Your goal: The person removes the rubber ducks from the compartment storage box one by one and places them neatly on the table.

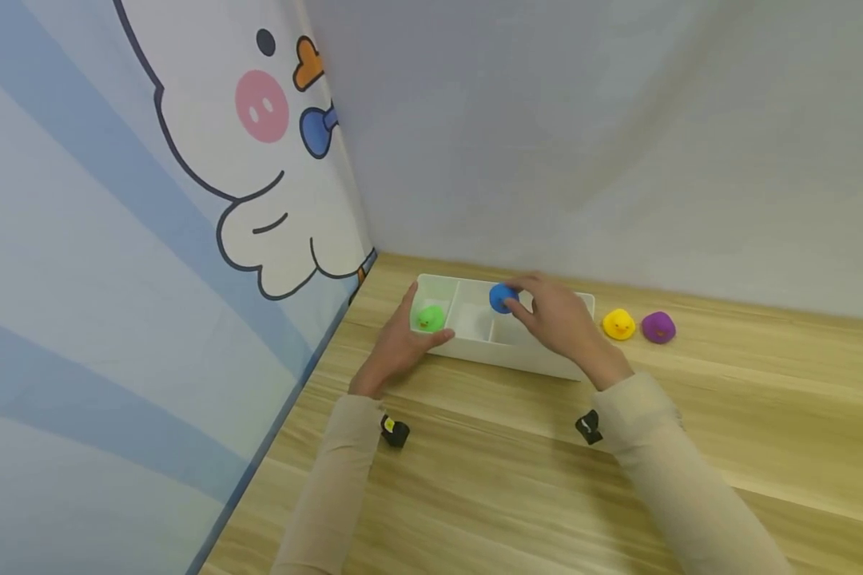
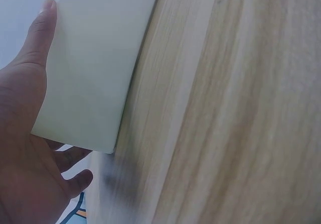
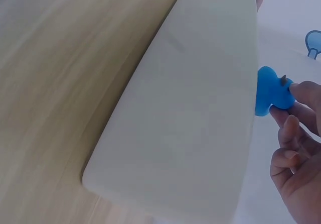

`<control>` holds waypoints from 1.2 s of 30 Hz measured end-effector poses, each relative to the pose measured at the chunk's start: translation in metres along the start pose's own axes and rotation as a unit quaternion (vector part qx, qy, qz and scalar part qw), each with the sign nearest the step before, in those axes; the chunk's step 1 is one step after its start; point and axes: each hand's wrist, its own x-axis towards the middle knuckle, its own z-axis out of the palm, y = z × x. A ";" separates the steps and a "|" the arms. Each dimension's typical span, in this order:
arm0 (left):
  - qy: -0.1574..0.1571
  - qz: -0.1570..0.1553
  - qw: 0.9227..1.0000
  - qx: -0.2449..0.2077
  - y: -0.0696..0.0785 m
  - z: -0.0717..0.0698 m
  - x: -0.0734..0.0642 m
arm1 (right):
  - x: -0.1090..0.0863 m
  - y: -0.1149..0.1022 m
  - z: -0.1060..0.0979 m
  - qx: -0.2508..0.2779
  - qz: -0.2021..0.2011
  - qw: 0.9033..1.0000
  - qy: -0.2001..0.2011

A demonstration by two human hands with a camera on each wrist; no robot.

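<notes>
A white divided box stands on the wooden table near the back wall. At its left end my left hand grips it, thumb along the front rim and fingers around the end wall. A green rubber duck sits in the leftmost compartment. My right hand pinches a blue rubber duck between thumb and fingers, just over the rim near a divider. In the right wrist view, the blue duck is partly behind the box wall. My right hand hides part of the box's right side.
Right of the box, a yellow rubber duck and a purple rubber duck sit side by side on the table. A cartoon-printed cloth lines the left edge, and a pale cloth wall rises behind.
</notes>
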 end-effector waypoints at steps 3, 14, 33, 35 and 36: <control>0.002 0.002 1.000 -0.003 -0.001 -0.001 0.000 | -0.005 0.004 -0.006 -0.001 0.006 1.000 0.001; -0.006 0.004 1.000 -0.002 -0.002 0.000 0.002 | -0.024 0.025 -0.022 0.002 0.028 0.999 0.016; 0.001 0.005 1.000 0.000 -0.005 0.000 0.003 | -0.047 0.044 -0.048 0.006 0.029 0.999 0.020; 0.001 0.005 1.000 -0.001 -0.005 0.000 0.003 | -0.049 0.047 -0.051 0.000 0.029 0.999 0.024; 0.001 0.006 1.000 -0.001 -0.005 0.000 0.003 | -0.050 0.048 -0.052 -0.003 0.027 0.999 0.027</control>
